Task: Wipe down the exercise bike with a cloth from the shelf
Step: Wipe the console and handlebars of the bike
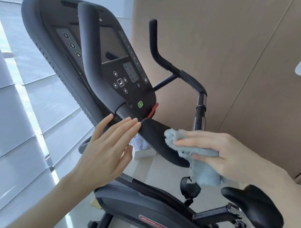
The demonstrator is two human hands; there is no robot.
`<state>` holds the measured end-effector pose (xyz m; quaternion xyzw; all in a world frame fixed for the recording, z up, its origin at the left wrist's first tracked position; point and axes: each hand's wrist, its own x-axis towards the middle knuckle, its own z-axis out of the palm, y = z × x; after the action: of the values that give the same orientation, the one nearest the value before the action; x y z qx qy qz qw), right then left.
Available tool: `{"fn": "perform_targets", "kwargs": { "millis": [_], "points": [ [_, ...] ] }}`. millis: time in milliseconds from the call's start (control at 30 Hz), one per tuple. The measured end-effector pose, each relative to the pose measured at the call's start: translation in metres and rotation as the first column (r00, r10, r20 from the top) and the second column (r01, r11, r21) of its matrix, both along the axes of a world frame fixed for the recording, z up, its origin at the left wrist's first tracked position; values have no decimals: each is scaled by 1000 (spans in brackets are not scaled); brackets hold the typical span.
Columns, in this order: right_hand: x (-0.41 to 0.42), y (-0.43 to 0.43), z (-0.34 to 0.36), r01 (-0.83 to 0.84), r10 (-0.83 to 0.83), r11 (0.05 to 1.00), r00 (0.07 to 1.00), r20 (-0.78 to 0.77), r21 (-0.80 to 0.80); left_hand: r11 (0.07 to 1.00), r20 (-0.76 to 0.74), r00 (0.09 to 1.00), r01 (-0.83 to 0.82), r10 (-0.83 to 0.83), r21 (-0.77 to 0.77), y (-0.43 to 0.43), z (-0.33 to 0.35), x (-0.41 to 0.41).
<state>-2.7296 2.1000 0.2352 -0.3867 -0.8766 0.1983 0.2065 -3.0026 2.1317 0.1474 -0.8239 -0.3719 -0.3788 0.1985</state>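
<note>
One cloth (194, 151) on the handlebar (153, 138) — console (115, 55) behind, saddle (253, 206) below.

Black exercise bike (109, 91), console (123, 78) tilted, saddle (253, 206) at lower right; pale blue-grey fluffy cloth (194, 151) bunched against padded handlebar (154, 138) just below console, one end hanging.

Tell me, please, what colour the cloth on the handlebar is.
The cloth is light blue-grey; the head view shows it best.

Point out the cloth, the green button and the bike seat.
cloth (204, 174), head view, on its hanging lower fold.
green button (140, 104), head view, on the middle of its face.
seat (254, 208), head view, on the padded top.
</note>
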Motion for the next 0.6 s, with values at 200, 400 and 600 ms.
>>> {"fn": "perform_targets", "kwargs": {
  "millis": [200,400,600],
  "points": [
    [-30,62,32,-78,51,981,987,-153,-179,996,1,998,-67,67,-65,-6,1,5],
    [-39,101,14,-153,124,883,988,-94,-443,984,8,990,-140,141,-111,-13,4,13],
    [-16,111,15,-170,192,869,981,0,-464,974,-12,982,-186,186,-126,-15,4,14]
  ]
}}
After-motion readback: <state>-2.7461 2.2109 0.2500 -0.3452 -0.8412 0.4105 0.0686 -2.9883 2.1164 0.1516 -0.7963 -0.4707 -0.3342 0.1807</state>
